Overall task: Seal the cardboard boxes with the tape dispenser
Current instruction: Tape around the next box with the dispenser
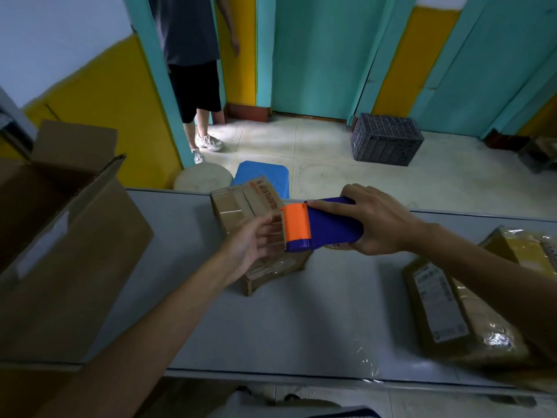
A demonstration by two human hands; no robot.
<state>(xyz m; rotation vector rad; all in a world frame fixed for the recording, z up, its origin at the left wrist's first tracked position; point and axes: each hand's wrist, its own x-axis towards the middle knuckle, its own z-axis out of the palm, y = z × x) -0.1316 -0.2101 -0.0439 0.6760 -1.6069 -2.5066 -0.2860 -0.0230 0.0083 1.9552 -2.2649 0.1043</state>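
While the right hand [382,221] has its grip closed round the blue tape dispenser [331,227] at frame centre, just above the small cardboard box [235,206] on the table [301,321], the left hand [251,245] is at its orange cutter [297,223]. Slack tape [278,233] could fold on itself or land crooked. Whether the left grip pinches the tape end is unclear — the clear strip barely shows.

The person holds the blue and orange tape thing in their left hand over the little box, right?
Not quite. The head view shows the right hand holding the blue and orange tape dispenser over the little box; the left hand is only by its orange end.
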